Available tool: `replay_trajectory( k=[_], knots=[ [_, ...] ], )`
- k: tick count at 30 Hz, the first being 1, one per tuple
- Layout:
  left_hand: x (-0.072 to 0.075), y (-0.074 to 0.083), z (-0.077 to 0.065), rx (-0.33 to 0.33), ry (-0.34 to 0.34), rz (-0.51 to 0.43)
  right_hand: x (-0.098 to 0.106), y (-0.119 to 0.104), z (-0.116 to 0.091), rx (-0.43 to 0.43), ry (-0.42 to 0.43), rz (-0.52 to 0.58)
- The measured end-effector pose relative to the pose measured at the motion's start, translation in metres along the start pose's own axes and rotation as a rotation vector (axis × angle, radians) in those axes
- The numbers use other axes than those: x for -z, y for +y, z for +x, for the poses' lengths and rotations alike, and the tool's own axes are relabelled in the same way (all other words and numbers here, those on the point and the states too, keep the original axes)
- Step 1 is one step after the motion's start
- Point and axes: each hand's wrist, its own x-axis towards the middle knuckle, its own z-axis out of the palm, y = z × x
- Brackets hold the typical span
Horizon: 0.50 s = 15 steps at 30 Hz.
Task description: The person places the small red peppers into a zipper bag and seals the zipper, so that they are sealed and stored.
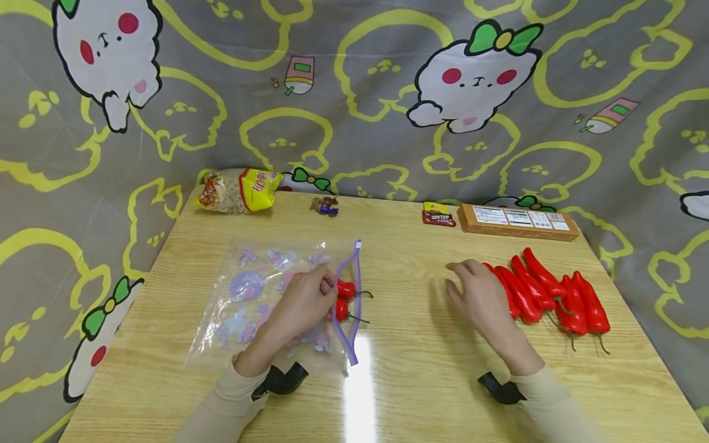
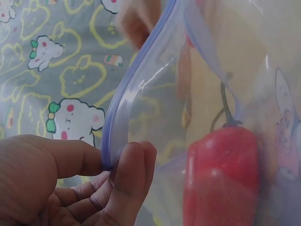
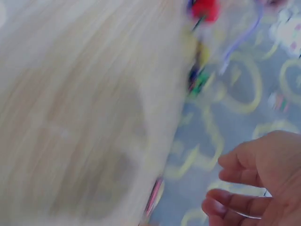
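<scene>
A clear zip bag [image 1: 221, 320] with pastel cartoon prints lies flat, its purple-edged mouth spread toward the right. Pinching the upper edge of that mouth between thumb and fingers is my left hand [image 1: 304, 295]. Inside are red peppers [image 1: 346, 289], stems poking out through the opening; one such pepper [image 2: 222, 174] shows close up in the left wrist view. My right hand [image 1: 479, 295], fingers loosely bent with nothing between them, hovers just left of a row of red peppers [image 1: 528, 295]. In the right wrist view that hand [image 3: 256, 183] is above the tabletop, which is blurred.
Along the back of the wooden table [image 1: 404, 381] stand a yellow-and-clear snack bag [image 1: 238, 191], small wrapped candies [image 1: 325, 206], red and yellow bars [image 1: 439, 215] and a long brown box [image 1: 517, 223]. A grey cartoon curtain [image 1: 365, 80] hangs behind.
</scene>
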Motion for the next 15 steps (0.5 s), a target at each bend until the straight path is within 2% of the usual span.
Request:
replay_trajectory(
  k=[3,6,12,15],
  knots=[
    [0.001,0.000,0.000,0.008,-0.002,0.005,0.006,0.031,-0.017,-0.057,0.075,-0.127],
    [0.002,0.000,0.000,0.013,0.001,0.009,0.010,0.049,-0.031,-0.119,0.077,-0.223],
    [0.003,0.000,0.000,0.019,0.019,0.005,0.011,0.057,-0.044,-0.240,-0.102,-0.284],
    [0.003,0.001,0.000,0.015,0.022,0.010,0.010,0.056,-0.044,-0.282,-0.158,-0.289]
  ],
)
